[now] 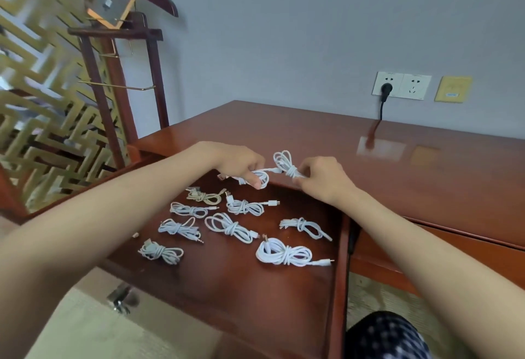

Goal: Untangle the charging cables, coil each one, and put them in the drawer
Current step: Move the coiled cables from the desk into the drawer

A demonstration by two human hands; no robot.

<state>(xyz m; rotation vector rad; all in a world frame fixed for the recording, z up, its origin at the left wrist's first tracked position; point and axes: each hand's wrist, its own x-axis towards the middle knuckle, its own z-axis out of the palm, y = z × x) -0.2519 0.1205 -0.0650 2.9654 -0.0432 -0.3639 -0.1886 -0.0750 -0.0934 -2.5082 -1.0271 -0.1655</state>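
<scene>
Your left hand (241,166) curls its fingers round a loop of a white cable (284,161), and your right hand (322,178) pinches the wrapped waist of the same white bundle just beside it. You probably hold it this way so the loops cannot spring apart while the tail is tucked in. Whether this is one cable or two bundles joined by a strand, you cannot tell: your fingers cover the crossing point and the far end of the loop. Both hands hang over the far edge of the open drawer (241,296), so the bundle can go straight down. Below your hands and nearer to you, the coiled cables (284,253) lie apart from one another on the drawer floor, each tied at its middle, likely spaced so they do not tangle. Their plugs are too small to identify. Beyond your hands the worktop (312,131) runs to the wall, where a black plug (386,90) sits in a socket and its lead drops out of sight.
</scene>
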